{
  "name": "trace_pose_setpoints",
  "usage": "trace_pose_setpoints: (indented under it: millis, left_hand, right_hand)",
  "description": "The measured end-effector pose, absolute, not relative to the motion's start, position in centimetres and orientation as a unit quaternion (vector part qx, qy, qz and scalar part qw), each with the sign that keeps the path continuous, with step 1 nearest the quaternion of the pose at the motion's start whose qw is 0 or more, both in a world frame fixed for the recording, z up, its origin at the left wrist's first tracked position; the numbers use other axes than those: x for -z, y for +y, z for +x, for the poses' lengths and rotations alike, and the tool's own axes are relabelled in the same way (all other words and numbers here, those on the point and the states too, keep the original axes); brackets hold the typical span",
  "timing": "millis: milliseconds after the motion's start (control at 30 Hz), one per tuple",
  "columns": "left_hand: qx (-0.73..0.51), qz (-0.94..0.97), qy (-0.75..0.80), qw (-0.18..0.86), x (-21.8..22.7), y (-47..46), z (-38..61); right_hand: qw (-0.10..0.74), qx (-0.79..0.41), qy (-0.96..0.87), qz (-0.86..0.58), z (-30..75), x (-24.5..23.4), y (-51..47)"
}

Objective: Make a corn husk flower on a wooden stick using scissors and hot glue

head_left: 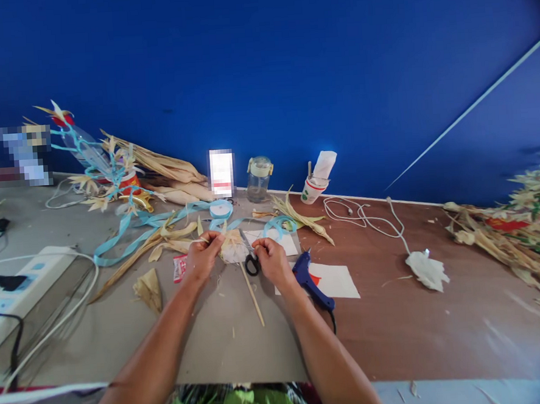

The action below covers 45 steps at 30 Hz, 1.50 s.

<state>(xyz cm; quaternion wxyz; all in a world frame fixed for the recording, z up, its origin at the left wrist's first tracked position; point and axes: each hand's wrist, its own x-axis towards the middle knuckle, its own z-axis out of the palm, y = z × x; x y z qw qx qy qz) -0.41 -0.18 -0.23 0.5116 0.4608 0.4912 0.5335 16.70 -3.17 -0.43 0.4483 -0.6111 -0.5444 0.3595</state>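
Note:
My left hand (204, 253) is closed in a pinch on a small pale strip of dried corn husk (225, 230). Close to its right, my right hand (274, 263) has its fingers closed at a pair of scissors (252, 265). One black handle loop hangs below the fingertips, and the blades point up and left; the exact grip is partly hidden. Between the hands, a pale crumpled piece (234, 250) lies on the table. A thin wooden stick (252, 296) runs toward me from there. Just beyond my right wrist rests a blue glue gun (312, 282).
Blue ribbon (117, 239), a ribbon roll (221, 209) and corn husks (167, 168) spread behind and left. A power strip (26, 296) with cords is at left. A glass jar (259, 179), lit phone (221, 173) and paper cup (314, 189) stand along the wall.

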Motion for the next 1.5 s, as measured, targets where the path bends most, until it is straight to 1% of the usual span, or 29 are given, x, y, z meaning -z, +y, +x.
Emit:
trace_pose_setpoints:
  millis: [67, 133, 200, 267, 333, 433, 500, 567, 633, 733, 800, 867, 933, 1033, 1100, 1200, 1333, 1500]
  left_hand:
    - [-0.537, 0.459, 0.488, 0.513, 0.3, -0.2, -0.5]
    - [-0.536, 0.463, 0.484, 0.514, 0.4, -0.2, -0.5]
    - [-0.531, 0.473, 0.483, 0.511, 0.4, -0.2, -0.5]
    - [-0.522, 0.483, 0.484, 0.510, 0.3, -0.3, -0.4]
    - [-0.517, 0.487, 0.484, 0.511, 0.2, -0.3, -0.4]
    - [-0.510, 0.493, 0.483, 0.513, 0.0, -0.3, -0.3]
    - [-0.505, 0.501, 0.484, 0.510, 0.1, -0.3, -0.4]
    - [-0.503, 0.507, 0.485, 0.505, 0.1, -0.3, -0.4]
    - [-0.505, 0.505, 0.485, 0.506, 0.1, -0.4, -0.3]
    - [-0.507, 0.493, 0.479, 0.521, -0.3, -0.6, 0.0]
    - [-0.498, 0.493, 0.478, 0.530, -0.5, -0.8, 0.3]
    - [-0.481, 0.504, 0.479, 0.534, -0.7, -0.9, 0.5]
    - [-0.464, 0.521, 0.480, 0.532, -0.6, -1.0, 0.6]
    - [-0.447, 0.545, 0.482, 0.521, -0.4, -1.0, 0.6]
    - [-0.434, 0.558, 0.483, 0.517, -0.2, -1.0, 0.6]
    - [-0.407, 0.576, 0.481, 0.520, -0.3, -1.1, 0.7]
    - [-0.380, 0.603, 0.471, 0.520, -0.6, -1.4, 0.9]
    - [-0.380, 0.616, 0.466, 0.509, -0.2, -1.4, 1.0]
  right_hand:
    - [0.390, -0.352, -0.580, -0.622, 16.4, 0.0, -3.5]
    - [0.297, -0.340, -0.619, -0.643, 15.8, -0.5, -3.9]
    - [0.192, -0.291, -0.661, -0.664, 15.2, -0.9, -4.5]
    - [0.112, -0.214, -0.696, -0.676, 14.4, -1.1, -4.9]
    - [0.065, -0.160, -0.718, -0.675, 13.8, -1.1, -5.3]
    - [0.044, -0.139, -0.731, -0.666, 13.2, -1.0, -5.4]
    - [0.050, -0.150, -0.724, -0.671, 13.3, -0.9, -5.4]
    - [0.078, -0.160, -0.705, -0.686, 13.6, -0.9, -5.3]
    - [0.131, -0.162, -0.680, -0.703, 14.3, -1.0, -5.0]
    - [0.232, -0.177, -0.637, -0.714, 15.5, -1.0, -4.4]
    - [0.299, -0.229, -0.604, -0.703, 16.3, -0.8, -4.1]
    - [0.349, -0.304, -0.570, -0.679, 16.7, -0.6, -3.9]
    - [0.381, -0.377, -0.542, -0.647, 16.8, -0.4, -3.8]
    - [0.420, -0.451, -0.518, -0.593, 16.7, -0.1, -3.7]
    - [0.439, -0.482, -0.506, -0.565, 16.6, 0.2, -3.7]
    - [0.451, -0.498, -0.492, -0.553, 16.5, 0.5, -3.6]
    - [0.425, -0.507, -0.516, -0.545, 16.4, 0.0, -3.7]
    - [0.398, -0.511, -0.557, -0.519, 16.1, -0.9, -4.2]
